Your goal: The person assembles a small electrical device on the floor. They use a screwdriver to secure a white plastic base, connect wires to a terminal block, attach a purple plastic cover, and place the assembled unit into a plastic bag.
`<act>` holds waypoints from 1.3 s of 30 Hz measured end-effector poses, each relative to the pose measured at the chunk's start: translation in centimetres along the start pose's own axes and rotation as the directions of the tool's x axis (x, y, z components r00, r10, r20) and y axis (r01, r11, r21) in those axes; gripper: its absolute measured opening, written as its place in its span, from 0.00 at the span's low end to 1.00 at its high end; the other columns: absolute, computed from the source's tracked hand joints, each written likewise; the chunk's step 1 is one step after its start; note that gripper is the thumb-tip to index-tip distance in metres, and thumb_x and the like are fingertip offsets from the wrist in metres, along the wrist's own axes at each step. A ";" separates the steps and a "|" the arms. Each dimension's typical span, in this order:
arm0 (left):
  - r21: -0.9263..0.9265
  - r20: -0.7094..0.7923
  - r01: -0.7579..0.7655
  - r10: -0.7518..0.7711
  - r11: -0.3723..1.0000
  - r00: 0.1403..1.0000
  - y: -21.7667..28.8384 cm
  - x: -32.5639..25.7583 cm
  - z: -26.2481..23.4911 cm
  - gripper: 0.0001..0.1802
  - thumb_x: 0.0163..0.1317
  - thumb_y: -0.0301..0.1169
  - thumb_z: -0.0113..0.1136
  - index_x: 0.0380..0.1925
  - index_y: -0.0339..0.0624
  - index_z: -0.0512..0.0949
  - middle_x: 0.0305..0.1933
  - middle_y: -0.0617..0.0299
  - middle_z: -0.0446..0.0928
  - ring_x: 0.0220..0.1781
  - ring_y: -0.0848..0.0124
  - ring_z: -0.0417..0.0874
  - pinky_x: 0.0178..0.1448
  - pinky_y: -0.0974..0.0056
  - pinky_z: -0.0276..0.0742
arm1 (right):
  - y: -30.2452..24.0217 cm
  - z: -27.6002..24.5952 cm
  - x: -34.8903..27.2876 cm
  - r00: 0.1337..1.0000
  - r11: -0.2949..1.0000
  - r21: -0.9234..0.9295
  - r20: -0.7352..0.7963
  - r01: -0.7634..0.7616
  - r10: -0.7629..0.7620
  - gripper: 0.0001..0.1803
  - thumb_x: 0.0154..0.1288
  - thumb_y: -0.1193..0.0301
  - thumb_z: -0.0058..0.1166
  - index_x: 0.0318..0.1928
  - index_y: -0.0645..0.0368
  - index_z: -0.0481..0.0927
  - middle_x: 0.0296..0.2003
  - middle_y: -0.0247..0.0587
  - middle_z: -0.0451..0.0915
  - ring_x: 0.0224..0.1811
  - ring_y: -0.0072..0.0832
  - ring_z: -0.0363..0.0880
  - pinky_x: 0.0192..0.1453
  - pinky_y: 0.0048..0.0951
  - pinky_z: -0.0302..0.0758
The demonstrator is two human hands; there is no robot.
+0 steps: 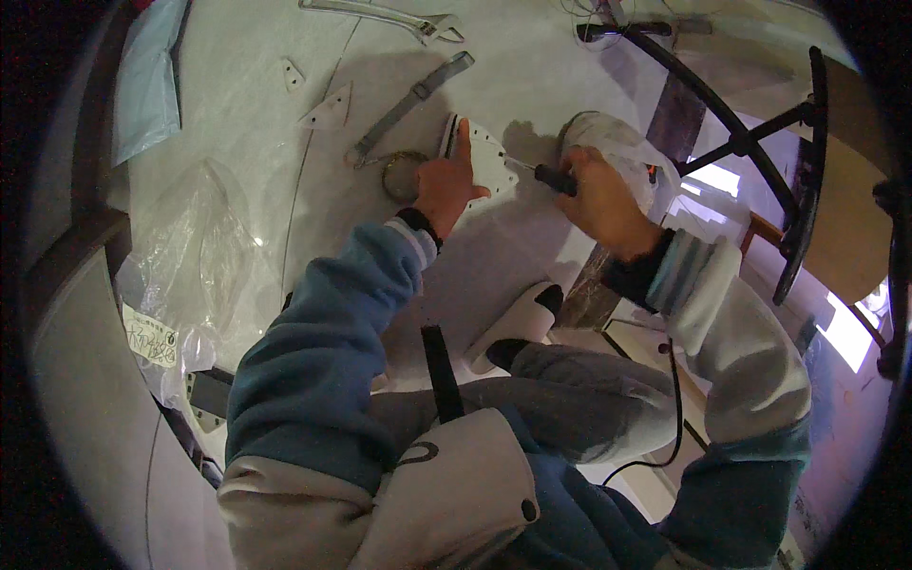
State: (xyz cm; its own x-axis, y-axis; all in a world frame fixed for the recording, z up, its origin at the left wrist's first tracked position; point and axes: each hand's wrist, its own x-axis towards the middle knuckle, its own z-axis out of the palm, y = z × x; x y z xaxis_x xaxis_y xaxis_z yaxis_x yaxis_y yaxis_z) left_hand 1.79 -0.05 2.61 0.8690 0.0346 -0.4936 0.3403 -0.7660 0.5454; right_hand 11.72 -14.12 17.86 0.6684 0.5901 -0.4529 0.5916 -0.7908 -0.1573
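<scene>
My left hand [445,183] presses down on a white flat plate [489,160] lying on the pale floor, fingers pointing away from me. My right hand [600,195] is closed around the dark handle of a screwdriver [551,177], whose thin shaft points left toward the plate's right edge. Behind my right hand lies a crumpled white bag [622,147]. Both sleeves are blue and grey.
A grey strap [410,103] and a metal ring [399,171] lie just beyond the plate. Small white brackets [328,112] and a long metal part [389,17] rest farther out. A clear plastic bag [204,256] lies left. A black curved frame [750,142] stands right. My white slipper [518,328] is below.
</scene>
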 end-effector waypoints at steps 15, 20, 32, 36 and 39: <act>0.060 -0.121 -0.053 0.060 0.997 0.991 -0.1 0.3 1.1 0.65 0.41 0.57 0.67 0.66 0.30 0.39 0.16 0.58 0.75 0.16 0.64 0.78 0.18 0.63 0.71 | -0.9 -0.2 2.0 0.734 0.631 0.375 0.321 -0.679 0.599 0.17 0.50 0.60 0.61 0.21 0.62 0.75 0.14 0.42 0.71 0.21 0.29 0.76 0.21 0.30 0.68; 0.105 -0.040 -0.047 0.052 0.993 0.998 0.0 -0.6 -0.2 0.65 0.42 0.56 0.67 0.66 0.30 0.37 0.19 0.55 0.78 0.17 0.61 0.77 0.20 0.61 0.71 | -0.8 -1.0 1.4 0.672 0.511 0.440 0.415 -0.738 0.613 0.16 0.48 0.67 0.61 0.29 0.69 0.74 0.24 0.48 0.76 0.26 0.30 0.77 0.25 0.32 0.70; 0.085 -0.134 -0.032 0.043 0.996 0.990 -0.6 0.9 2.5 0.65 0.42 0.60 0.64 0.67 0.36 0.36 0.18 0.62 0.78 0.16 0.65 0.78 0.17 0.59 0.67 | -0.3 0.1 -0.3 0.940 0.855 -0.396 0.206 0.335 -0.273 0.16 0.55 0.68 0.54 0.41 0.62 0.70 0.28 0.48 0.74 0.27 0.39 0.78 0.27 0.38 0.75; 0.049 -0.044 -0.034 0.036 0.998 0.998 -0.7 1.0 2.7 0.66 0.43 0.58 0.65 0.67 0.35 0.34 0.22 0.58 0.79 0.20 0.63 0.80 0.18 0.57 0.69 | -1.0 0.9 0.7 0.972 0.981 -0.110 0.156 -0.159 0.175 0.14 0.57 0.65 0.56 0.36 0.62 0.72 0.24 0.47 0.75 0.22 0.30 0.76 0.21 0.30 0.71; -0.025 -0.066 -0.047 0.046 0.999 0.997 -0.3 0.9 2.2 0.66 0.42 0.57 0.66 0.67 0.33 0.34 0.22 0.55 0.79 0.19 0.62 0.80 0.20 0.59 0.70 | -0.1 0.8 1.9 0.667 0.523 0.419 0.537 -0.742 0.516 0.15 0.55 0.62 0.59 0.32 0.62 0.73 0.20 0.42 0.74 0.18 0.24 0.72 0.17 0.25 0.65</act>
State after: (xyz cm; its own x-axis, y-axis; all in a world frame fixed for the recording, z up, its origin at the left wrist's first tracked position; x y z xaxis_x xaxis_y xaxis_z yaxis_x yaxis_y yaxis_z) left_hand 1.68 -1.14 0.52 0.9055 0.0420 -0.4222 0.3076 -0.7505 0.5849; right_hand 12.59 -13.07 16.37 0.5088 -0.1022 -0.8548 -0.3755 -0.9198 -0.1136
